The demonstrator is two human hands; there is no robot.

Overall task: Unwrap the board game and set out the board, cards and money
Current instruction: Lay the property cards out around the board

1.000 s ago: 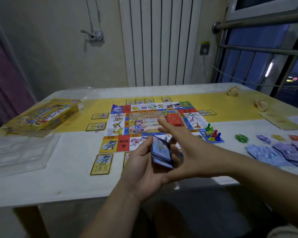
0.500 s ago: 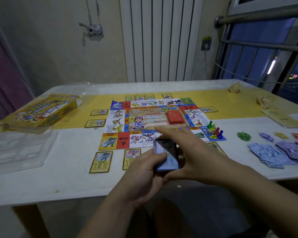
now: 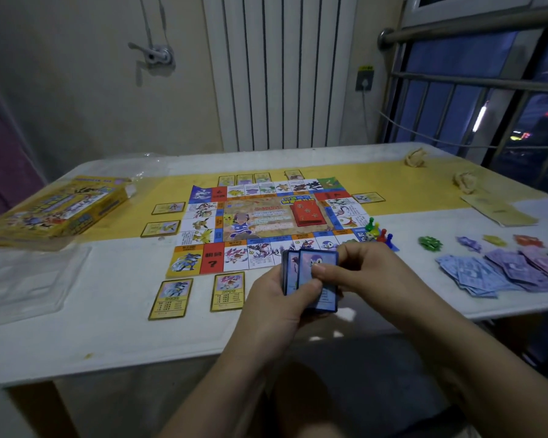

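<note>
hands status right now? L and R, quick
Left hand: closed, holding the stack of blue cards from below, thumb across its face.
Right hand: closed, pinching the same stack at its top edge.

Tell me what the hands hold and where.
A stack of blue-bordered playing cards: the left hand grips its lower left side; the right hand pinches the front card at its upper right.

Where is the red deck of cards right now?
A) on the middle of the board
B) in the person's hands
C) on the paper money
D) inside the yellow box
A: the red deck lies on the centre of the board, while the left hand and right hand grip only blue cards.
</note>
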